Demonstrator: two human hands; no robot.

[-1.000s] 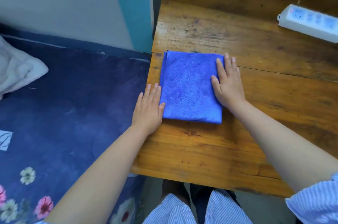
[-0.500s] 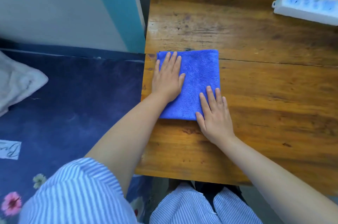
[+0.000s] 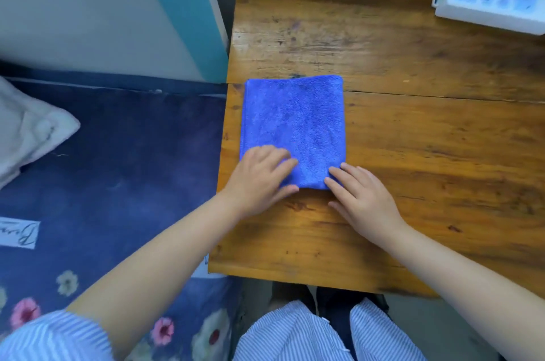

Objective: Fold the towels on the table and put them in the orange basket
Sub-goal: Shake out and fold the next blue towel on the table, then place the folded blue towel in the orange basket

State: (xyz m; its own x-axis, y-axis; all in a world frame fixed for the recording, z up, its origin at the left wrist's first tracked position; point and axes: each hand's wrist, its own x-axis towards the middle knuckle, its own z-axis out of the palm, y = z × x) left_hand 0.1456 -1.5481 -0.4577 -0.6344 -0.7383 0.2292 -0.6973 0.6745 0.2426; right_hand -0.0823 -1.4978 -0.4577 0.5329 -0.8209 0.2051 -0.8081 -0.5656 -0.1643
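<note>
Folded blue towel [image 3: 293,127] flat near the left edge of the wooden table [image 3: 413,139], left hand [image 3: 259,177] on its near left corner with fingers curled, seemingly pinching the cloth, right hand [image 3: 362,195] at the near right corner, fingers fairly straight, tips touching the edge.

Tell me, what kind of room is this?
Probably a bedroom or dorm room: a wooden table stands right against a bed with a floral blue bedspread and a white pillow, and a power strip lies on the table.
</note>
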